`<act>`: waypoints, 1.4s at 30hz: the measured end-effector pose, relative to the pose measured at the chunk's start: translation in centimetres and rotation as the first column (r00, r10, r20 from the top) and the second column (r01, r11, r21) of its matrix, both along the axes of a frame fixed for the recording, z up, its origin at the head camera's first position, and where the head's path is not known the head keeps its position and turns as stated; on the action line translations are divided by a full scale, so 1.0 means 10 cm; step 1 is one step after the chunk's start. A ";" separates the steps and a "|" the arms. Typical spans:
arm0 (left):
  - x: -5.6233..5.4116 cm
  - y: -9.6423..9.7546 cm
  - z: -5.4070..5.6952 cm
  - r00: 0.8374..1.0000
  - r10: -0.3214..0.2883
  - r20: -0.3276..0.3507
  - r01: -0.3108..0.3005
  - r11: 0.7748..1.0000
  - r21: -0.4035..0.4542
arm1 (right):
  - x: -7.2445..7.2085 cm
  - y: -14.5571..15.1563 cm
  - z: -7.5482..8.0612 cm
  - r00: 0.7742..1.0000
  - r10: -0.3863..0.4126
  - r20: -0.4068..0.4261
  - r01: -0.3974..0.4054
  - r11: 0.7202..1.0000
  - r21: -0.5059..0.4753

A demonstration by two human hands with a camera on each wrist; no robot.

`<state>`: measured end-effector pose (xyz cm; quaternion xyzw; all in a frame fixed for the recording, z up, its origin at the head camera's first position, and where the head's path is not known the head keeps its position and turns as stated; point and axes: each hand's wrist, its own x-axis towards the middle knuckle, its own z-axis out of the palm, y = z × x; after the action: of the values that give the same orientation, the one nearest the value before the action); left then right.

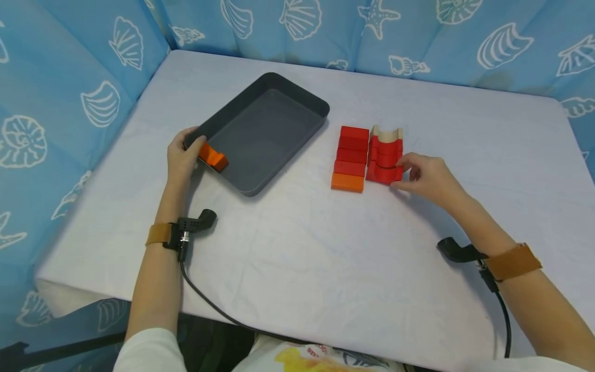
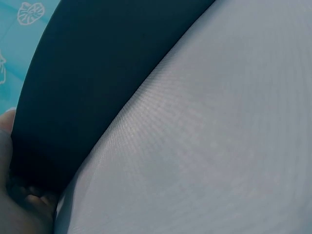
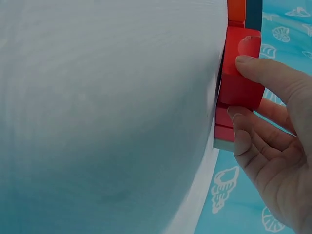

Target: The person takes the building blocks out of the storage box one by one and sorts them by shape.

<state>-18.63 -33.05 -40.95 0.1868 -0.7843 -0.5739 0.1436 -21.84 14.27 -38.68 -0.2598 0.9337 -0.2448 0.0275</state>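
My left hand (image 1: 180,159) grips the near left corner of a dark grey tray (image 1: 279,121), thumb over the rim and fingers along the outer wall. An orange block (image 1: 215,157) lies inside the tray, right by that thumb. On the right, my right hand (image 1: 432,178) pinches the nearest red grooved block (image 3: 241,90) of a row, thumb at its end face and index finger at its side. More red grooved blocks (image 1: 387,147) continue behind it, with a pale wooden grooved block (image 1: 388,135) at the far end.
Left of the grooved row stands a second row of red blocks (image 1: 351,155), ending in an orange block (image 1: 347,183) at the near end. White cloth (image 1: 297,248) covers the table. Blue shell-print curtains (image 1: 325,31) hang behind and to the left. A black cable (image 1: 218,310) trails from my left wrist.
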 end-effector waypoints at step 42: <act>-0.01 0.00 0.01 1.000 -0.007 0.007 0.007 1.000 0.000 | -0.05 -0.41 0.33 0.991 0.069 -0.110 -0.076 0.995 -0.067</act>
<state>-18.68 -33.09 -40.88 0.1861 -0.7854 -0.5738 0.1386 -22.38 10.12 -35.36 -0.3073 0.9144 -0.2625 -0.0234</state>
